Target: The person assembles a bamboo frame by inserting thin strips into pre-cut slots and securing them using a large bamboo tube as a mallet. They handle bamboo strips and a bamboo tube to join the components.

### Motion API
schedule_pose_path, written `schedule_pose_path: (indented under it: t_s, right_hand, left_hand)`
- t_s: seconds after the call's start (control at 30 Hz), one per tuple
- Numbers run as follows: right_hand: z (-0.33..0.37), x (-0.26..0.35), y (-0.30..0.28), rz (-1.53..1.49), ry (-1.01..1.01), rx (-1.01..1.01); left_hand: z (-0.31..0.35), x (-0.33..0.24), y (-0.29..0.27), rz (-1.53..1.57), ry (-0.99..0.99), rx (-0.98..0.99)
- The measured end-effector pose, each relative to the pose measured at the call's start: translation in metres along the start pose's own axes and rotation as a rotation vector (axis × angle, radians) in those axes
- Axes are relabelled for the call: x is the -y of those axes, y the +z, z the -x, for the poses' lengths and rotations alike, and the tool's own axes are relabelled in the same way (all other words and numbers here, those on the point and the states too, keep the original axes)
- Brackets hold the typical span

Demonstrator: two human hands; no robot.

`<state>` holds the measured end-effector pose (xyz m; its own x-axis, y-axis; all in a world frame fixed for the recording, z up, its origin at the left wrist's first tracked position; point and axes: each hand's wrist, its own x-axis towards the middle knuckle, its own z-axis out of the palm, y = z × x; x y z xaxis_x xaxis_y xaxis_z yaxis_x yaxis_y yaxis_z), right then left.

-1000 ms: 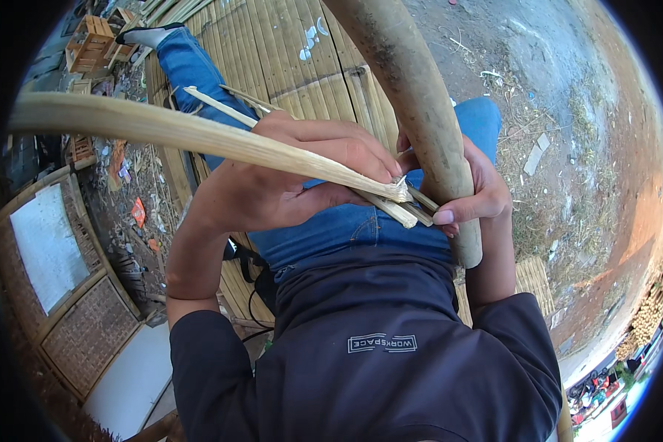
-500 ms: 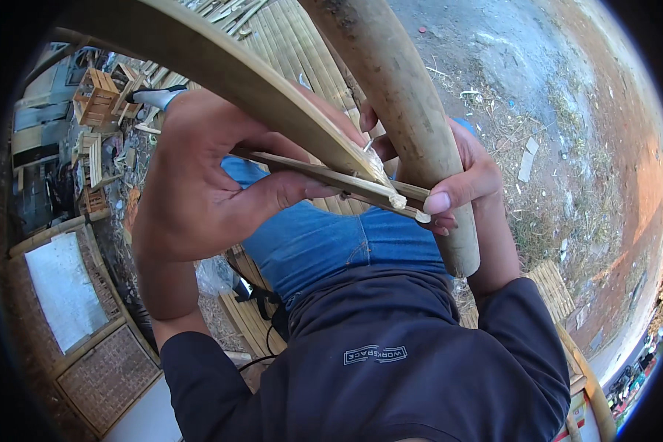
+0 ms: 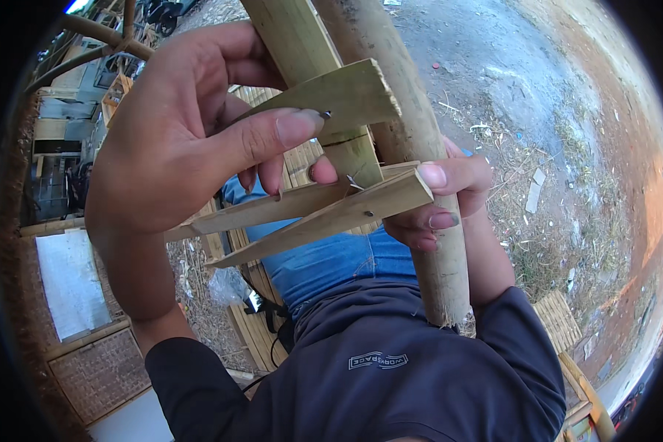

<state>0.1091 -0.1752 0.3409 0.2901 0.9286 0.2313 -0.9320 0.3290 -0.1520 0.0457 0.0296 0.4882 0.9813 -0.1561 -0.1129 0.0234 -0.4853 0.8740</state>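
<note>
My left hand (image 3: pixel 162 140) is closed, its thumb pressing a short tapered bamboo piece (image 3: pixel 357 92) near a nail head. That piece lies across a long flat bamboo slat (image 3: pixel 291 37) that runs toward the top edge. Below it, two more tapered bamboo strips cross the slat's lower end; the front strip (image 3: pixel 331 221) has a nail through it. A bent nail (image 3: pixel 355 183) sticks out by the slat's end. My right hand (image 3: pixel 453 184) is closed on the front strip's blunt end, holding it beside a round bamboo pole (image 3: pixel 390 81). Some fingers are hidden behind the pole.
My lap in blue jeans (image 3: pixel 331 250) is under the work. Bamboo slat seating (image 3: pixel 250 331) shows beneath me. To the left stand a woven bamboo panel (image 3: pixel 99 376) with a white sheet (image 3: pixel 71 283) and wooden crates. Dirt ground (image 3: pixel 552 147) with scattered debris stretches to the right.
The bamboo assembly has turned, so its flat faces and crossing strips now show. My left hand has shifted left and up, its thumb now on the upper piece. The pole's lower end has dropped.
</note>
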Motion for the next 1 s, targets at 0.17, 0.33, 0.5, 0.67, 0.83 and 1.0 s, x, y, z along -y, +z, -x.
schedule_pose_path:
  t_s: [0.17, 0.33, 0.5, 0.67, 0.83, 1.0]
  right_hand:
    - [0.011, -0.030, -0.044, -0.296, 0.116, -0.126]
    - [0.036, -0.053, -0.081, -0.340, 0.204, -0.411]
    - [0.064, -0.061, -0.101, -0.033, 0.293, -0.756]
    - [0.081, -0.046, -0.104, 0.575, 0.369, -0.839]
    - [0.092, -0.019, -0.102, 1.627, 0.456, -0.823]
    - [0.084, -0.008, -0.087, 2.082, 0.501, -0.658]
  left_hand:
    - [0.011, 0.080, 0.016, 0.338, -0.286, 0.064]
    - [0.030, 0.176, 0.060, 0.588, -0.443, 0.086]
    - [0.060, 0.222, 0.098, 0.778, -0.530, 0.061]
    - [0.094, 0.267, 0.105, 0.789, -0.670, -0.059]
    - [0.086, 0.287, 0.112, 0.794, -0.686, -0.056]
    - [0.051, 0.316, 0.119, 0.855, -0.684, -0.067]
